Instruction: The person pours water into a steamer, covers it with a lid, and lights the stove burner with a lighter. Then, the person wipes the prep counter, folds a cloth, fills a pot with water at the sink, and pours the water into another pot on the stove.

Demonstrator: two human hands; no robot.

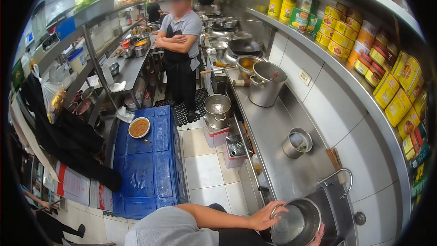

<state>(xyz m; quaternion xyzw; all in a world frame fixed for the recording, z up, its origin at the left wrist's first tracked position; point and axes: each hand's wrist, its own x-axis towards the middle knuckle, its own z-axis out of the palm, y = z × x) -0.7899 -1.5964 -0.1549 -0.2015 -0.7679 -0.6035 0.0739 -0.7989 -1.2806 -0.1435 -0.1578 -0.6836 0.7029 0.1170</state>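
Note:
A round metal pot (314, 212) sits low at the sink, with what looks like clear water or a shiny bottom inside. My left hand (266, 217) reaches in from the left and grips its near-left rim, fingers bent over the edge. On the opposite side, my right hand (317, 236) holds the pot's outer wall; only some fingers show, the rest is cut off by the frame edge. The sink (334, 207) lies partly hidden behind the pot, with a curved faucet (349, 182) beside it.
A small metal pot (297, 143) and a tall stockpot (267, 86) stand on the steel counter (273, 155). A blue chest (141, 173) carries a bowl of brown food (139, 128). A co-worker (180, 45) stands in the aisle, arms folded. Cans (341, 41) line the shelf.

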